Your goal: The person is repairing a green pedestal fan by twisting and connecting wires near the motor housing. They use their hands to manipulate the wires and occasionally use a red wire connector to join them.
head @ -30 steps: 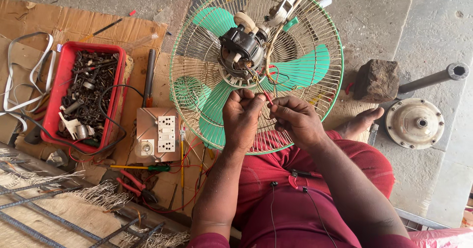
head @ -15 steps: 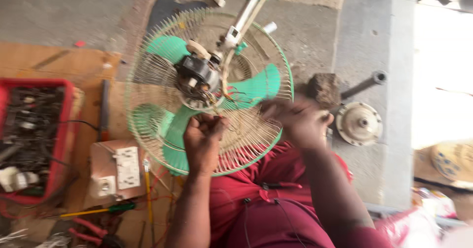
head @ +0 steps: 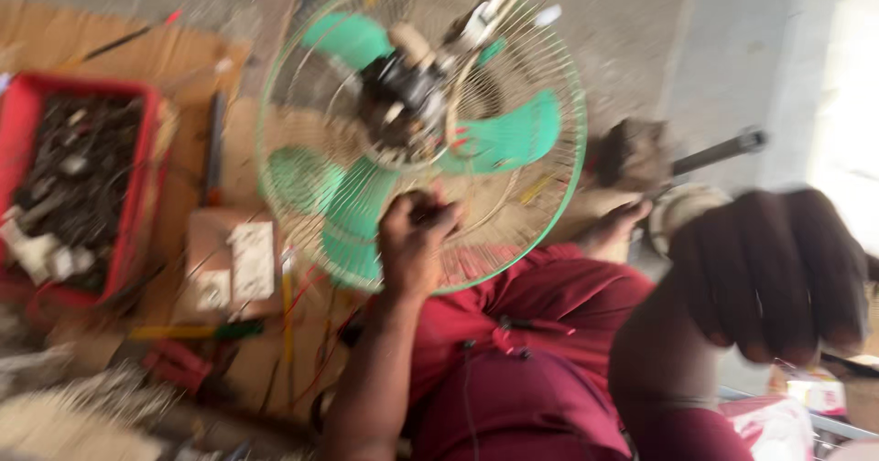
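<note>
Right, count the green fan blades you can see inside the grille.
3. One green blade sits upper left of the motor, one to its right, one lower left, by the left hand. The picture is blurred; none seems hidden.

View: head camera, single, worn by the person.
Facing: steeply down over lap to the green fan (head: pixel 421 141) on the floor.
Nearness: close; right hand (head: pixel 778 273) looms large, blurred.
Left edge: red tray (head: pixel 137 195).

Green fan blades (head: pixel 499 139) behind a pale green wire grille (head: pixel 568 186), red tray (head: pixel 27 113), maroon trousers (head: pixel 540 333).
</note>
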